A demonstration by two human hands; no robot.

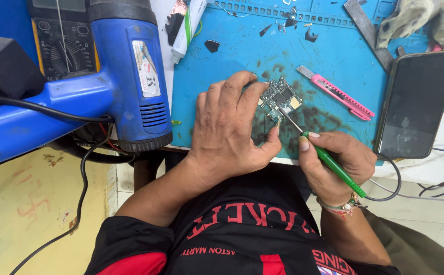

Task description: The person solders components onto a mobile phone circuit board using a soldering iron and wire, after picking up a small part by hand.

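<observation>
The left hand point(229, 127) lay palm-down over the blue mat point(334, 56), its fingers point(234, 84) curled narrow and pinching one small circuit board point(281, 99) at the board's left edge; the back of the hand hid how much of the board lay beneath it, and whether the thumb touched the board could not be told; the right hand point(336, 163) was closed round one green-handled tool point(334, 165), its thin metal tip resting on the board's lower edge; a dark cable ran from the tool's rear and passed out of view behind the wrist. The board sat near the middle of the mat, on a dark smudged patch. One blue heat gun point(130, 76) stood to the left on the surface, its handle cut off by the picture's edge; one meter point(61, 35) lay half hidden behind it; one pink cutter point(336, 91) and one dark phone point(418, 102) lay to the right, well apart from the board; small black scraps at the mat's top were too small to identify.
</observation>
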